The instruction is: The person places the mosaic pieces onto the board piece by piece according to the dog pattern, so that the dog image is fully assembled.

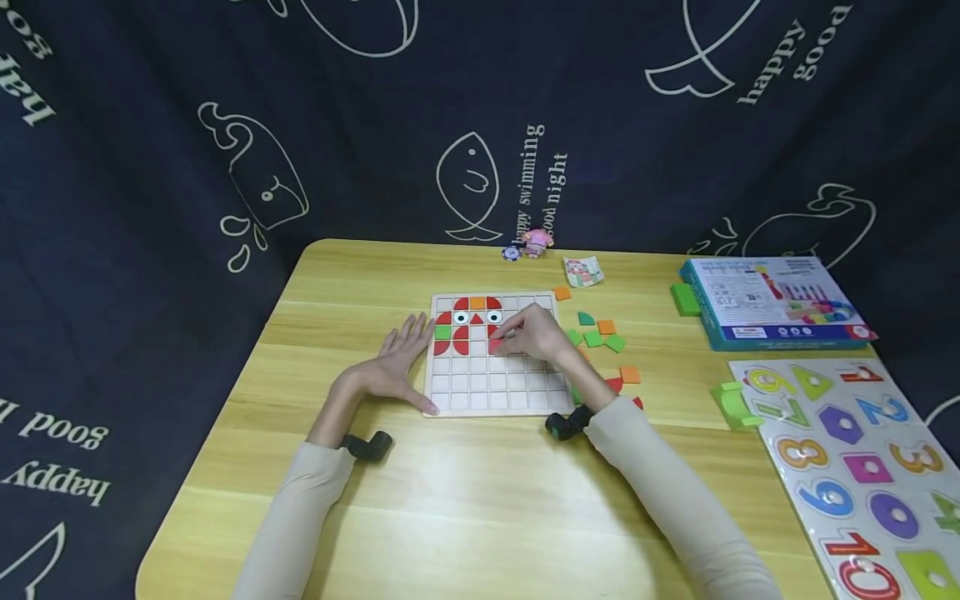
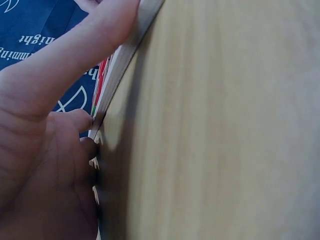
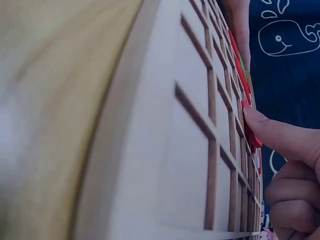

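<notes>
A wooden grid board (image 1: 495,392) lies on the table, its upper-left cells filled with red quarter-round tiles, two eye tiles (image 1: 494,317), an orange square (image 1: 477,303) and a green square (image 1: 443,332). My left hand (image 1: 388,371) spreads along the board's left side, thumb at the near-left corner and fingertips by the left edge. With thumb and fingers, my right hand (image 1: 536,333) pinches a red quarter-round tile (image 3: 253,136) over a cell right of the filled ones. In the right wrist view the thumb (image 3: 280,137) touches that tile; its other fingers are curled.
Loose green, orange and red tiles (image 1: 606,327) lie right of the board. Beyond them are a blue toy box (image 1: 772,304), green blocks (image 1: 735,406) and a number puzzle board (image 1: 840,450). At the back stand a pink figurine (image 1: 537,242), a round chip (image 1: 512,253) and a small card (image 1: 582,271).
</notes>
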Action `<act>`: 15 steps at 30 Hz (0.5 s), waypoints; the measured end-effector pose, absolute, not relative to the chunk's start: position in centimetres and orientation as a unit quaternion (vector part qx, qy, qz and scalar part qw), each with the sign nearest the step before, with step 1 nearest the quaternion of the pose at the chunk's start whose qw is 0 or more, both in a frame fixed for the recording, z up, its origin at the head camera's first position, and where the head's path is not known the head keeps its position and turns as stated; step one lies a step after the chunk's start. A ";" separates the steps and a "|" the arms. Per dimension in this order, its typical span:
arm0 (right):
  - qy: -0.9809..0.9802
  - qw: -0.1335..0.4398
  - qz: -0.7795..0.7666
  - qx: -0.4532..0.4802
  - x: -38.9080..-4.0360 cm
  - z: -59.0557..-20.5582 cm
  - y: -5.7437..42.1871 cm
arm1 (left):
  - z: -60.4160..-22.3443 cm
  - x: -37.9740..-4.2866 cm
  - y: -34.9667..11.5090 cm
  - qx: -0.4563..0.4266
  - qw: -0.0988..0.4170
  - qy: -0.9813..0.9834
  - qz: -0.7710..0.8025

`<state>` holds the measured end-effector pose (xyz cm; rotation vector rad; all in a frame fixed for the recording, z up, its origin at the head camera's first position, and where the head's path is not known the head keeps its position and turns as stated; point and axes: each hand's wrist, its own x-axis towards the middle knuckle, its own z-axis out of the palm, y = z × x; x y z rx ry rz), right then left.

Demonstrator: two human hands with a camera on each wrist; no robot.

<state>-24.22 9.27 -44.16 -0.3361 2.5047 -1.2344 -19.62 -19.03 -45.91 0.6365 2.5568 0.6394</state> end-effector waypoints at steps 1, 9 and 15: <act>0.879 0.164 -0.432 -0.121 -24.2 -44.2 9.3 | -45.9 -19.6 -19.0 0.229 0.213 0.921 0.231; 0.873 0.166 -0.440 -0.125 -24.3 -44.4 9.4 | -45.9 -19.7 -19.0 0.227 0.215 0.920 0.236; 0.855 0.190 -0.466 -0.125 -24.6 -44.7 9.4 | -46.0 -19.6 -19.1 0.226 0.216 0.921 0.234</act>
